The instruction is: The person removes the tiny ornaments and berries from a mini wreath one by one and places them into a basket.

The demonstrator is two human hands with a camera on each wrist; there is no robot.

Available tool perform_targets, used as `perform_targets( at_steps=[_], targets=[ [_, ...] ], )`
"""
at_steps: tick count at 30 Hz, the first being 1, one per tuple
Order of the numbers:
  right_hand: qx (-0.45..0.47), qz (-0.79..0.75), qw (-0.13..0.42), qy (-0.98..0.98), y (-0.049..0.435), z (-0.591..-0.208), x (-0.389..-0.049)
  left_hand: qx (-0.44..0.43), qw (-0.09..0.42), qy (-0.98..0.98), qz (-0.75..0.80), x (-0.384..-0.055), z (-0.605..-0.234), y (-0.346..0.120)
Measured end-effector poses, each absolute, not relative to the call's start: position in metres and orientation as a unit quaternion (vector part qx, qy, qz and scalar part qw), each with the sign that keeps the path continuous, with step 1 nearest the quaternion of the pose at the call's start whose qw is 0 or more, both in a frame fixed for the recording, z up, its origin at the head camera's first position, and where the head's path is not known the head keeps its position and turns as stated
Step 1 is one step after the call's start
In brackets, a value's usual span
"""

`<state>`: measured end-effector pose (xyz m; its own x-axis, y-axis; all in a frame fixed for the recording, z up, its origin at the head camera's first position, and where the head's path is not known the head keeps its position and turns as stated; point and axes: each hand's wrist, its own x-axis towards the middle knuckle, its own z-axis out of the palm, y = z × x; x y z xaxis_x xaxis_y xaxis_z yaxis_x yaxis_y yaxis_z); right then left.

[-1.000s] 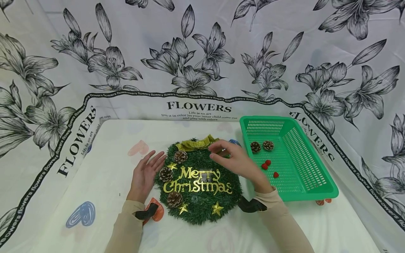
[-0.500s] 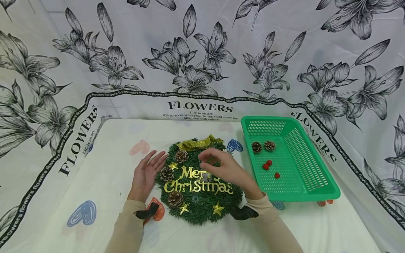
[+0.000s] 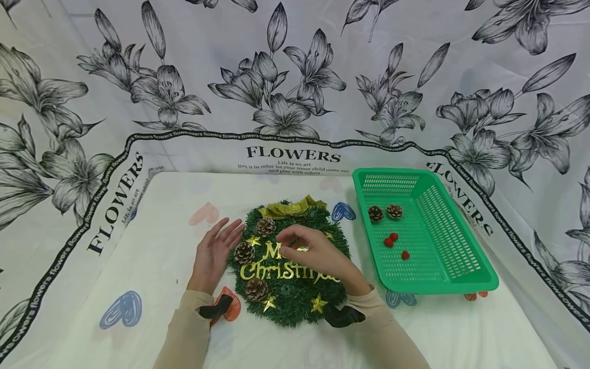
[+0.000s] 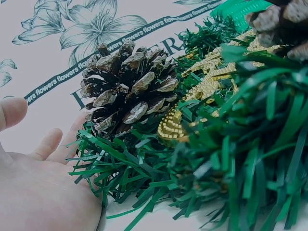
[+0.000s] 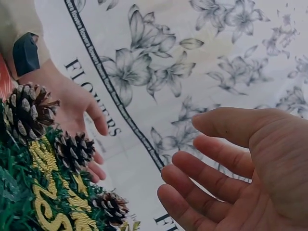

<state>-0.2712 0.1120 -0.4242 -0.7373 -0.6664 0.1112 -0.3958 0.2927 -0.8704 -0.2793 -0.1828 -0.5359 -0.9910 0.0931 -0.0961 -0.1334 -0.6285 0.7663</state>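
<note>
A green tinsel wreath (image 3: 295,315) lies on the table with gold "Merry Christmas" lettering (image 3: 267,270) across it. Pinecones (image 3: 256,289) line its left side, gold stars (image 3: 318,303) dot it, and a gold bow (image 3: 295,206) tops it. My left hand (image 3: 214,256) lies at the wreath's left edge, palm turned up and fingers extended; in the left wrist view it is beside a pinecone (image 4: 130,91). Above the lettering hovers my right hand (image 3: 320,253), hiding part of "Merry". The right wrist view has its fingers (image 5: 211,178) loosely bent with nothing between them.
To the right stands a green plastic basket (image 3: 442,241) holding two pinecones (image 3: 394,211) and three small red balls (image 3: 405,254). Its left wall is near the wreath. A white cloth printed with hearts (image 3: 122,310) covers the table; a flowered curtain (image 3: 286,102) hangs behind.
My right hand has moved left over the wreath, from near the bow to above the lettering, with its fingers still loosely bent. The left hand stays at the wreath's left edge.
</note>
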Motion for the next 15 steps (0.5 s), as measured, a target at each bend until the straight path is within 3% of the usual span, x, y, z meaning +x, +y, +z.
perform_targets(
  at_steps=[15],
  targets=[
    [-0.334, -0.507, 0.186, 0.773, 0.101, -0.441, -0.267, -0.030, 0.064, 0.435, 0.898, -0.281, -0.536, -0.181]
  ],
)
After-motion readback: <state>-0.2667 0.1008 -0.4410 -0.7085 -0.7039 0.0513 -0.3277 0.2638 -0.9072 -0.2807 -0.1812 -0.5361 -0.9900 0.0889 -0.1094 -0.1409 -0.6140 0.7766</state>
